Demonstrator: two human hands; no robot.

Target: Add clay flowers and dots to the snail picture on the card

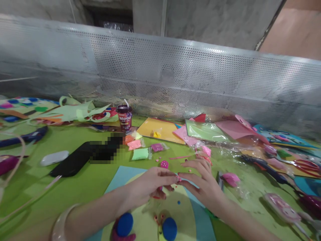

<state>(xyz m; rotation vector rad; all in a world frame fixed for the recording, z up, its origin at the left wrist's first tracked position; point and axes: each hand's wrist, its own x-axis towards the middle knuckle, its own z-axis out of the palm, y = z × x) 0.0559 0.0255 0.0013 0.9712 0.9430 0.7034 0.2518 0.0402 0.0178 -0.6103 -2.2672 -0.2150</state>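
Observation:
My left hand [162, 182] and my right hand [202, 177] meet above a light-blue sheet with a pale yellow shape [185, 214]. A small pink piece of modelling clay [178, 178] is pinched between the fingertips of both hands. The right hand's other fingers are spread. On the sheet lie blue clay discs [170, 229], a dark magenta clay shape [130, 237] and a small orange-and-yellow figure [159, 221]. A pink dotted clay ball [164, 164] rests just beyond my fingers.
Clay packets [140, 153] lie past the sheet, near a lidded drink cup [125, 117]. To the left are a black phone [72, 162] and a white case [54, 158]. On the right lie red-handled scissors [307, 166] and a pink cased device [282, 207]. A perforated metal panel [160, 73] stands behind.

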